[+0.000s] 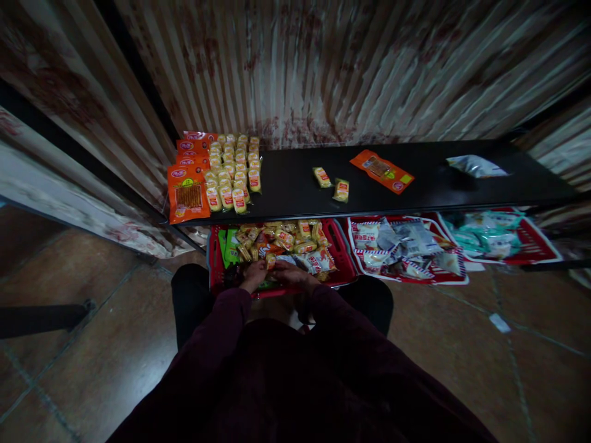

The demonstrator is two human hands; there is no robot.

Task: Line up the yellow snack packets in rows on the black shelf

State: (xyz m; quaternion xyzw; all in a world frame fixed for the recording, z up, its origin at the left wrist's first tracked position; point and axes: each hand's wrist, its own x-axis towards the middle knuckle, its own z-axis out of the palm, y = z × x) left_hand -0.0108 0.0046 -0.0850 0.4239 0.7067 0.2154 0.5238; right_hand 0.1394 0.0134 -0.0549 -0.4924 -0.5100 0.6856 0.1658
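Both hands are low inside a red basket point(344, 252) in front of my knees. My left hand point(253, 275) has its fingers closed on a small yellow-wrapped snack packet point(270, 262). From the other side, my right hand point(292, 275) reaches the same packet with its fingers curled in; the fingertips are dim. Around them lie several yellow snack packets point(284, 239), a green packet point(228, 246) at the left and a white packet point(318, 261) beside my right hand. The basket's near contents are partly hidden by my hands.
Above the basket runs a black shelf point(290, 184). Rows of yellow packets point(233, 172) and orange bags point(188, 194) stand at its left. Two loose yellow packets point(341, 190), an orange bag point(382, 171) and a silvery bag point(476, 166) lie farther right. More red baskets point(455, 280) hold bags.
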